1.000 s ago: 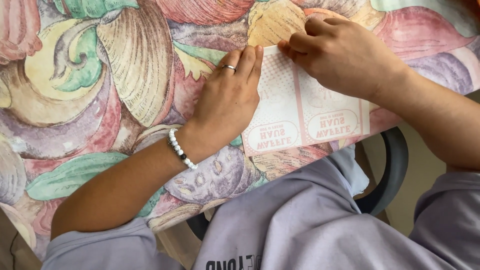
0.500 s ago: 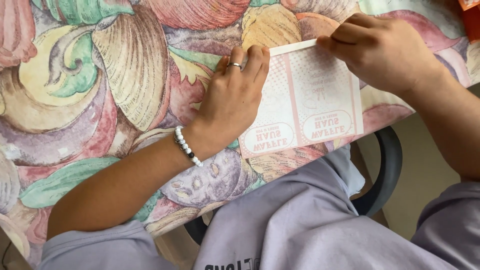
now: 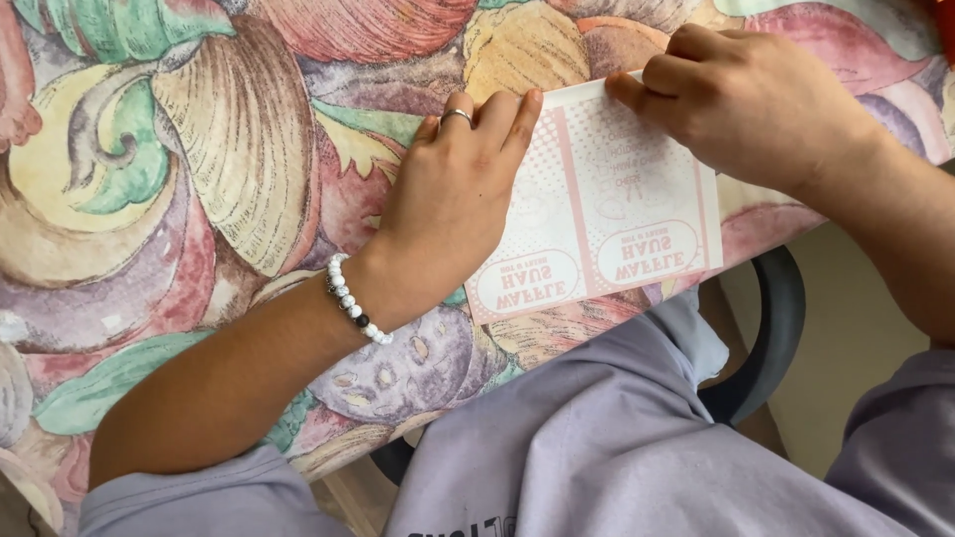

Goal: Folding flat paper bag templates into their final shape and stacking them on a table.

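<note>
Pinching the far edge of the sheet (image 3: 637, 189), the right hand (image 3: 756, 104) has its fingers curled and its fingertips (image 3: 627, 89) closed on the paper's top rim; this grip is tight on the sheet. The left hand (image 3: 453, 199) lies flat, fingers straight and together, palm down on the sheet's left part, pressing it to the counter (image 3: 199, 199); its grip is open, holding nothing, only bearing down. A ring (image 3: 456, 116) sits on one finger and a bead bracelet (image 3: 356, 298) circles the wrist.

White with pink print, the sheet lies flat near the counter's near edge, its lower right corner just at or slightly over that edge. A pink band runs down its middle. No container shows, and nothing lies on the sheet but the two hands.

A cloth with large shells and leaves in muted red, green and yellow covers the counter. To the left of the left hand that surface stretches wide and bare of objects. The counter's near edge runs slantwise from lower left to upper right. Below it lies the person's lap in pale lilac cloth (image 3: 617, 438), close under the edge, and a dark curved chair arm (image 3: 771, 338) stands at the right, beside a plain pale floor.
</note>
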